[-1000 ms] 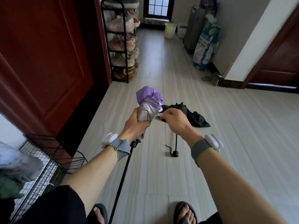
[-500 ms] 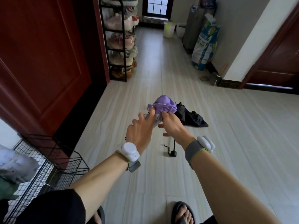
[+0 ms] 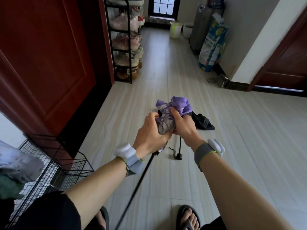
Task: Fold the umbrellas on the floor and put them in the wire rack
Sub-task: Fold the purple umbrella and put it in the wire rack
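I hold a purple and silver umbrella (image 3: 176, 108) in front of me, its canopy bunched up and its black shaft (image 3: 137, 185) slanting down toward my feet. My left hand (image 3: 149, 133) grips the lower, silver part of the canopy. My right hand (image 3: 182, 125) grips the bunched purple cloth from the right. A black umbrella (image 3: 203, 122) lies on the floor just behind my hands, its thin shaft and round handle (image 3: 179, 156) pointing toward me. The black wire rack (image 3: 54, 163) stands at the lower left, beside my left arm.
A grey bundle (image 3: 18, 165) lies in the wire rack. A red door (image 3: 41, 63) fills the left side, with a black shoe rack (image 3: 123, 44) beyond it. A printed sack (image 3: 212, 47), a grey appliance and two buckets stand at the far right. My sandalled feet are below.
My left hand has gone from fingers spread over the canopy to wrapped round it. My right hand has closed on the purple cloth. The shaft shows again below my left wrist.
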